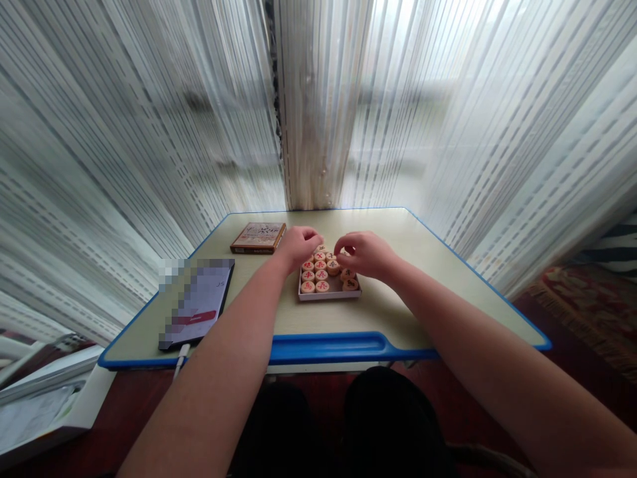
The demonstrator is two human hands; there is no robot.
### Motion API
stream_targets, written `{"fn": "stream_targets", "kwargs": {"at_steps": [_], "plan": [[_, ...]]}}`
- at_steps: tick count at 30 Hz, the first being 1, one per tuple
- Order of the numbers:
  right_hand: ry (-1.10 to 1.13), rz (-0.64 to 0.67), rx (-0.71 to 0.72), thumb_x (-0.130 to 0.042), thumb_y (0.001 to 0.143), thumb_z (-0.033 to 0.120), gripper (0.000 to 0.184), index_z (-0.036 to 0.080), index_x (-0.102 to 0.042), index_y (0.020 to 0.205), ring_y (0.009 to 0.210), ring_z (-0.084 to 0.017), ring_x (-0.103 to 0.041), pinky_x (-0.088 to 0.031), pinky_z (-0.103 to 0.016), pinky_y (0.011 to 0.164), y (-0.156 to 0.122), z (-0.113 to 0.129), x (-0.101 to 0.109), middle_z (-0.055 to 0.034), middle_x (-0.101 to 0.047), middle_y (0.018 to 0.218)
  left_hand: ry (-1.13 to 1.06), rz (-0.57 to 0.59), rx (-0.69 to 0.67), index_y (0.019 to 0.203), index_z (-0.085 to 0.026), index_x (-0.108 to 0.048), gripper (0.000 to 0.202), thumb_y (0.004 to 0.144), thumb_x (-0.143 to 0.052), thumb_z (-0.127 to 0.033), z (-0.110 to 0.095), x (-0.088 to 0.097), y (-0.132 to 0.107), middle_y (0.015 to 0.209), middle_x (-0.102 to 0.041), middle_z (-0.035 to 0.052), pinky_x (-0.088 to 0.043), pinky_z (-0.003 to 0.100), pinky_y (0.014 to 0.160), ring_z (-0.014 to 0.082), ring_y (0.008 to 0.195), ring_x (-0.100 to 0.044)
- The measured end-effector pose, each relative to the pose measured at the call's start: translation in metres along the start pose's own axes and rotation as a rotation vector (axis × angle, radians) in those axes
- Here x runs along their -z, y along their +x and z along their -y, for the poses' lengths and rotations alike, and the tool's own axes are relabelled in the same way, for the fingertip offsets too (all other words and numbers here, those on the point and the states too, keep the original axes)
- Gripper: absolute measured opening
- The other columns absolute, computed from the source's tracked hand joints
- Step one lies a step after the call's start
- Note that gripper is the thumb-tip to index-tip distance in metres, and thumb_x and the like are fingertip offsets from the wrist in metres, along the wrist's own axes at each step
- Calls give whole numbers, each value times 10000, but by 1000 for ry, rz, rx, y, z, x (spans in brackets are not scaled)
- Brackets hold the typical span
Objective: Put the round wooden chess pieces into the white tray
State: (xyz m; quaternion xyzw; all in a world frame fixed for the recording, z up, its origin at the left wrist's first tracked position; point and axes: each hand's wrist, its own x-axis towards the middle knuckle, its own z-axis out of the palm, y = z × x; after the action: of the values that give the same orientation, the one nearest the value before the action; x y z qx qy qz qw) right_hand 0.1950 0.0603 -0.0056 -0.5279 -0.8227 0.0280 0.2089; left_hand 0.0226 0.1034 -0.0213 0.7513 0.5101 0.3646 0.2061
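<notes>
Our left hand (297, 247) and right hand (361, 255) curve over wooden xiangqi pieces (321, 275), packed in a shallow white tray (329, 297) on the table (378, 305). Fingers (344, 247) half-closed; any grip cannot be told. Brown game box (257, 238) lies near.

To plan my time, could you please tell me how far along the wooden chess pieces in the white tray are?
Several rows of wooden xiangqi pieces already lie face up in the white tray. In hand: the left hand and right hand are at the tray's far end, their fingers among the pieces. Still open: a gap seems to remain in the near row; the hands hide the far corner.
</notes>
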Motion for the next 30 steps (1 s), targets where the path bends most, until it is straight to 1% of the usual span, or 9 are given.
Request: {"fn": "stream_targets", "kwargs": {"at_steps": [2, 4, 6, 8, 12, 16, 20, 25, 30], "plan": [[-34, -71, -71, -513, 760, 244, 228, 204, -706, 875, 743, -164, -545, -407, -266, 649, 3, -10, -1, -45, -639, 831, 52, 16, 38, 736, -146, -712, 305, 722, -470, -330, 3, 0, 1, 641, -658, 36, -427, 271, 620, 174, 667, -567], [-104, -128, -160, -517, 765, 225, 280, 213, -694, 981, 905, -212, -540, -429, -303, 744, 5, -22, -4, -79, -628, 1016, 137, 35, 52, 787, -165, -722, 321, 738, -439, -308, 8, -1, 3, 729, -689, 45, -444, 283, 683, 189, 736, -588], [-181, -102, -197, -545, 758, 227, 371, 213, -654, 1112, 1032, -261, -496, -420, -350, 848, 7, -33, -9, -95, -589, 1162, 198, 45, -2, 818, -180, -729, 354, 762, -399, -297, 14, -3, 6, 901, -703, 54, -442, 288, 798, 203, 891, -590], [-208, -30, -213, -539, 778, 255, 381, 212, -644, 1142, 1054, -275, -487, -406, -374, 900, 9, -42, -14, -89, -569, 1226, 212, 67, -32, 857, -167, -730, 404, 783, -356, -299, 18, -4, 9, 994, -690, 69, -431, 284, 860, 205, 965, -577], [-209, 104, -233, -485, 825, 298, 331, 226, -678, 1085, 1008, -266, -524, -420, -367, 880, 11, -47, -19, -81, -627, 1157, 154, 107, -38, 898, -137, -724, 454, 801, -315, -307, 19, -5, 10, 1059, -671, 94, -425, 278, 893, 200, 1000, -573], [-200, 110, -214, -497, 816, 317, 369, 240, -643, 1146, 1024, -259, -527, -420, -359, 882, 13, -43, -20, -78, -620, 1174, 137, 170, 0, 899, -132, -719, 455, 807, -308, -303, 17, -6, 8, 1071, -674, 97, -425, 279, 891, 198, 1006, -577], [-154, 109, -190, -498, 812, 290, 314, 239, -683, 1061, 991, -244, -537, -412, -355, 894, 14, -45, -17, -76, -635, 1114, 133, 219, 24, 846, -151, -719, 430, 812, -324, -318, 19, -7, 9, 1038, -687, 91, -428, 269, 877, 195, 994, -589], [-90, 17, -165, -516, 785, 235, 296, 230, -697, 1019, 1025, -238, -520, -394, -353, 928, 13, -48, -10, -79, -616, 1123, 148, 212, 38, 822, -147, -712, 443, 833, -341, -390, 24, -8, 12, 978, -699, 116, -431, 274, 860, 210, 968, -600], [-70, 126, -18, -513, 747, 136, 412, 253, -661, 1113, 1075, -216, -502, -342, -348, 992, 13, -48, -16, -37, -607, 1194, 209, 145, 31, 762, -146, -702, 469, 843, -332, -423, 24, -8, 11, 944, -700, 137, -428, 295, 833, 226, 921, -604]]}}
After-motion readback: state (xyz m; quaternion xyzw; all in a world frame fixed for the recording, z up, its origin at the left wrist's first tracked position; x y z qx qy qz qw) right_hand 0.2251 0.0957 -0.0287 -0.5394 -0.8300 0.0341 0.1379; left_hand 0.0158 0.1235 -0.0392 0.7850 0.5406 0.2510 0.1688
